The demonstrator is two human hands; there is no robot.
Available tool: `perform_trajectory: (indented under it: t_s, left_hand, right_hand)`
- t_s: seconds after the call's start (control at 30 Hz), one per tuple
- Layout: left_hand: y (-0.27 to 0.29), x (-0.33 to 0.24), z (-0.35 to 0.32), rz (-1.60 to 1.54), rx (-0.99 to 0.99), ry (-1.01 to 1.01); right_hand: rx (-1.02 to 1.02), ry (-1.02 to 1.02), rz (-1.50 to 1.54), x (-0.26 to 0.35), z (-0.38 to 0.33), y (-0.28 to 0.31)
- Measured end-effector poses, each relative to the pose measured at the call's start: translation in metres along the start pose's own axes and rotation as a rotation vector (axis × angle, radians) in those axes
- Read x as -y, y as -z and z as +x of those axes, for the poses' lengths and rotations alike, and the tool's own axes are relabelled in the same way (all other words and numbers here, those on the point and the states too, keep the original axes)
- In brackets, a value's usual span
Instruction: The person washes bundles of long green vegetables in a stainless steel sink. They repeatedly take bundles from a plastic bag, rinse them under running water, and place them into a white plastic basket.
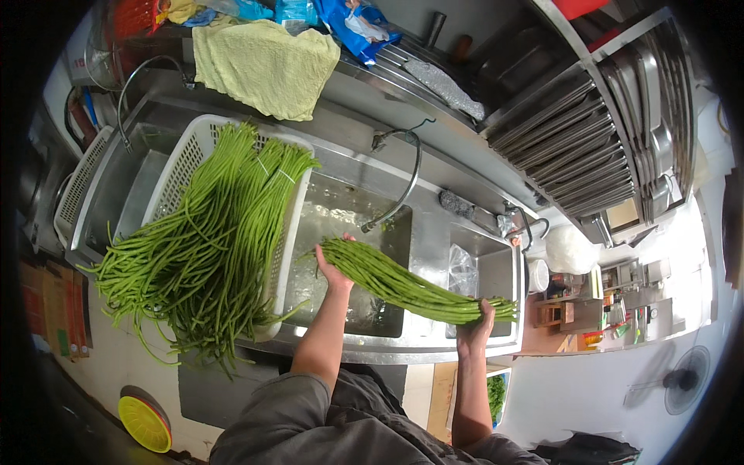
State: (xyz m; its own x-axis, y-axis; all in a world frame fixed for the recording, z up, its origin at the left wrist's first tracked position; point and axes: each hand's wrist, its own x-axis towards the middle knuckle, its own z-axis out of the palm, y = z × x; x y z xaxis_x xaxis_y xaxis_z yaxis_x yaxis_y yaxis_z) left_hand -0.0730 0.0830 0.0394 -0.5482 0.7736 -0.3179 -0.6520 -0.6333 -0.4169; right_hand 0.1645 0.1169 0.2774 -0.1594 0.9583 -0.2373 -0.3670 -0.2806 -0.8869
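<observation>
Stretched between my two hands is a long bundle of green yardlong beans (411, 287), held above the metal sink. My left hand (335, 267) is wrapped round the bundle's left end, over the middle basin (341, 209), which has water in it. Toward the other end, my right hand (476, 327) grips the beans from below, near the right basin. On my left, a white perforated basket (172, 169) lies across the sink, heaped with more yardlong beans (205, 240). Many of their tips hang over its near edge, and a pale tie circles one bunch.
A curved faucet (417, 167) reaches over the middle basin; a clear plastic bag (463, 271) lies in the right one. Above the sink, a yellow cloth (267, 66) hangs from a shelf. Metal trays (570, 132) fill a rack at upper right. A yellow basin (145, 424) is on the floor.
</observation>
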Motion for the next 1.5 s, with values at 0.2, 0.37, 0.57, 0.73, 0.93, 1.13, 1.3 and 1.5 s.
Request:
perform_trajectory:
  t_s: [0.2, 0.37, 0.57, 0.73, 0.93, 1.13, 1.3, 1.5]
  left_hand:
    - [-0.026, 0.012, -0.014, 0.227, -0.089, 0.03]
    - [-0.093, 0.036, -0.059, 0.416, -0.113, 0.097]
    - [-0.135, 0.063, -0.061, 0.473, 0.011, 0.014]
    - [-0.182, 0.098, -0.073, 0.672, -0.041, -0.147]
    - [-0.193, 0.07, -0.017, 0.754, 0.089, -0.167]
    - [-0.21, 0.078, -0.045, 0.811, 0.05, -0.251]
    - [-0.219, 0.106, -0.106, 0.771, 0.069, -0.335]
    - [-0.213, 0.07, -0.13, 0.754, 0.147, -0.298]
  right_hand:
    - [0.015, 0.029, 0.087, 0.016, 0.029, 0.036]
    - [0.083, 0.034, 0.285, 0.027, 0.05, 0.071]
    - [-0.013, 0.148, 0.388, 0.038, 0.061, 0.08]
    - [0.125, 0.013, 0.527, 0.053, 0.09, 0.095]
    - [0.241, -0.187, 0.447, 0.07, 0.129, 0.062]
    - [0.294, -0.164, 0.505, 0.071, 0.142, 0.064]
    - [0.287, -0.122, 0.626, 0.083, 0.103, 0.061]
    - [0.381, -0.251, 0.513, 0.087, 0.087, 0.051]
